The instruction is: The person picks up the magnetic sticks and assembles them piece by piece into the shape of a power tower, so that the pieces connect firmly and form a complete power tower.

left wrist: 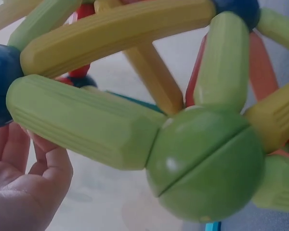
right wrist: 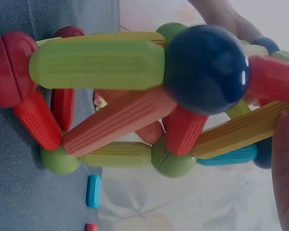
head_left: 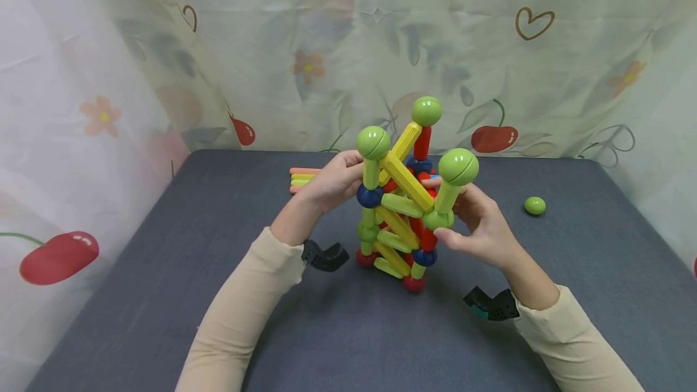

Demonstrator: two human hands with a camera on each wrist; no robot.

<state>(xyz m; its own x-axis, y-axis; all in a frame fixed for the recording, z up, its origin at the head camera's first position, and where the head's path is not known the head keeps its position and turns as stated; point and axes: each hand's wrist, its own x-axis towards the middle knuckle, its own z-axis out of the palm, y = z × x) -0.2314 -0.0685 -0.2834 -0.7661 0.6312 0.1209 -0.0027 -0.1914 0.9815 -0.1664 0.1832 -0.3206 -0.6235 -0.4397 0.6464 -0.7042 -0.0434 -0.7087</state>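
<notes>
A tower of magnetic building sticks and balls (head_left: 403, 205) stands on the table, with red balls at its foot and green balls on top. At its upper left my left hand (head_left: 339, 181) holds the frame near a navy ball (head_left: 370, 196); some fingertips are hidden behind it. My right hand (head_left: 481, 228) grips the upper right side, thumb by a green ball (head_left: 438, 220) and fingers reaching behind. Above that ball, a short green stick (head_left: 448, 197) carries another green ball (head_left: 458, 167). In the right wrist view, fingers (right wrist: 284, 159) touch a yellow stick (right wrist: 245, 131).
A loose green ball (head_left: 535, 205) lies on the dark table (head_left: 163, 295) at the right. Several pink, yellow and green sticks (head_left: 304, 178) lie side by side behind my left hand. A blue stick (right wrist: 93, 191) lies beyond the tower. Printed cloth (head_left: 376, 47) hangs at the back.
</notes>
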